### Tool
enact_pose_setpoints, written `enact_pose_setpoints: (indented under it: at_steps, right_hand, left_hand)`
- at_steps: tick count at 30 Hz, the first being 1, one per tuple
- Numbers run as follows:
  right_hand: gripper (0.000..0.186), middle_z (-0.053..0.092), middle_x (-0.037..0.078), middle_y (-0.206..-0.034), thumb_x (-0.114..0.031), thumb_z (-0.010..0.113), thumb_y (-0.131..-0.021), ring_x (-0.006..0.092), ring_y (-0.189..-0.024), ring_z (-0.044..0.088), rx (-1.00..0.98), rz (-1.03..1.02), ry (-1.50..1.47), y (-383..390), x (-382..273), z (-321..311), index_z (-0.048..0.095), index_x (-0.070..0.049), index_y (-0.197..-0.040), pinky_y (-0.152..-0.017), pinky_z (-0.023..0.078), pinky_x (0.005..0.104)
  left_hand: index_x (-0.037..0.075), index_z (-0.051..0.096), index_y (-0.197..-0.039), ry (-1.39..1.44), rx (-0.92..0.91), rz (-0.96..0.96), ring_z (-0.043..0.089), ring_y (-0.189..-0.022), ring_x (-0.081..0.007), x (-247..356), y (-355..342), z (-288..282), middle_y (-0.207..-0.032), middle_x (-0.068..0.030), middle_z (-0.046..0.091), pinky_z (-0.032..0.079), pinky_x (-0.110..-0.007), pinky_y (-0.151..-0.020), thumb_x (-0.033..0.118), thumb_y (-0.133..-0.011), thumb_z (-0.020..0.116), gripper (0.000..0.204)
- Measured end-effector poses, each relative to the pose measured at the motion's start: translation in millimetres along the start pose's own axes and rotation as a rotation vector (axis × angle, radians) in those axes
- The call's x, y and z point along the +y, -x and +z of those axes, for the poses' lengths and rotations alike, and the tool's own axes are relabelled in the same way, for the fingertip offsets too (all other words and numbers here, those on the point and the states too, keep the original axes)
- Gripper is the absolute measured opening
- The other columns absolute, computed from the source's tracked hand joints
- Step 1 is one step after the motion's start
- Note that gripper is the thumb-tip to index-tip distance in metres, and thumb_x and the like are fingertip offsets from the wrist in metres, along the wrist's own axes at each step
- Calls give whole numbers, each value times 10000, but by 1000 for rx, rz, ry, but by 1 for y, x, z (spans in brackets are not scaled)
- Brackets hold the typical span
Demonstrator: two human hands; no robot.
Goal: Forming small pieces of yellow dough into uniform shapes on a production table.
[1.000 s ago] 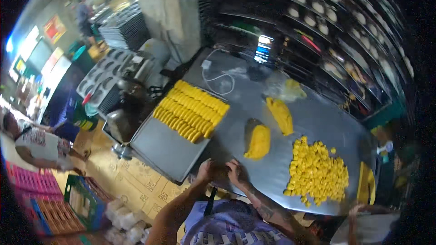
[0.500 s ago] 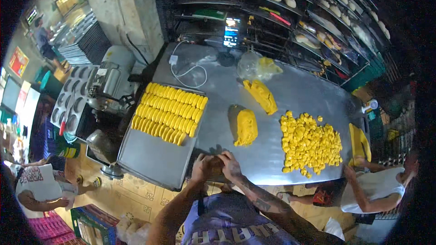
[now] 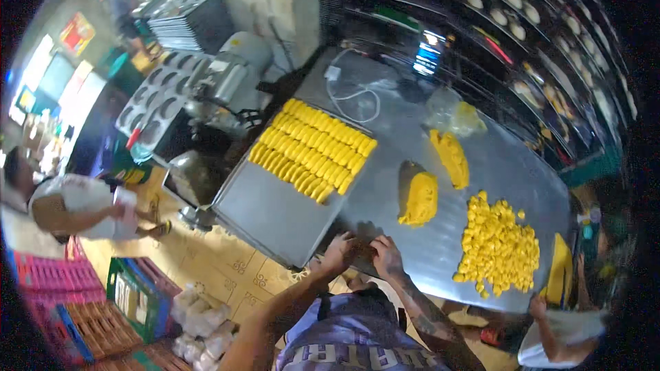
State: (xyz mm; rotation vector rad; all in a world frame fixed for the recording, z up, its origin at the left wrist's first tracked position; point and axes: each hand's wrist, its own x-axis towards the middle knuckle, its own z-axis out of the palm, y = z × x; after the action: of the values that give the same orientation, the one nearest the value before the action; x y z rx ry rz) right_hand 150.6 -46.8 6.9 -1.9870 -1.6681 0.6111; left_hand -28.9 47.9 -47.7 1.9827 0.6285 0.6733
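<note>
My left hand and my right hand are at the near edge of the metal table, a short gap between them. Both have curled fingers; whether anything is inside them is hidden, and dark shadow falls around the fingertips. Beyond and left lies a tray with rows of small, elongated yellow dough pieces on its far part. Ahead and right sits a thick lump of yellow dough, a longer lump behind it. Farther right spreads a heap of small yellow dough chunks.
A lit phone, a white cable and a plastic bag occupy the table's far side. Racks hold pale dough pieces. Co-workers stand left and right, the latter near a flat yellow piece. Crates stand lower left.
My hands, close together before, have moved apart. The view has turned left, so the table and its contents appear farther right. The left co-worker shows more fully.
</note>
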Motion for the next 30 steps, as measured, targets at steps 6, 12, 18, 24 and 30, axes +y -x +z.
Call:
enact_pose_setpoints:
  at_steps: [6, 12, 18, 24, 30]
  right_hand:
    - [334, 619, 149, -1090, 85, 607, -758, 373, -1094, 603, 2, -112, -60, -3, 7, -2, 698, -7, -1066, -890, 539, 449]
    - [258, 640, 168, -1035, 71, 615, -764, 403, -1003, 631, 59, -225, -94, -1, 20, 3, 704, 16, -1000, -846, 527, 460]
    - [331, 644, 159, -1051, 30, 599, -798, 383, -983, 646, -63, -318, -44, 3, 32, 0, 697, -27, -1109, -852, 523, 446]
    - [331, 629, 127, -1030, 44, 614, -795, 353, -954, 651, 100, -429, -76, 6, 26, -8, 709, -55, -1097, -830, 531, 449]
    - [322, 619, 161, -1059, 26, 556, -845, 369, -999, 630, -48, -351, -11, 8, 38, 5, 709, -27, -1124, -868, 524, 456]
  left_hand:
    - [124, 744, -1129, -133, 65, -21, 629, -1107, -367, 17, 6, 1, -1146, -121, 721, 497, -467, -942, 191, -887, 681, 259]
    - [174, 764, -1146, -343, 3, -234, 612, -1091, -322, 42, 12, -1, -1117, -45, 718, 481, -456, -958, 216, -909, 671, 258]
    - [164, 745, -1183, -480, 14, -97, 574, -1151, -356, 25, 28, 15, -1157, -98, 671, 503, -488, -968, 254, -905, 679, 300]
    - [193, 742, -1226, -372, 73, -317, 572, -1191, -330, 28, 30, 19, -1213, -78, 670, 471, -520, -1040, 258, -872, 697, 362]
    - [158, 757, -1170, -436, 167, -92, 592, -1148, -355, 30, 37, 21, -1140, -114, 687, 510, -447, -933, 219, -824, 714, 354]
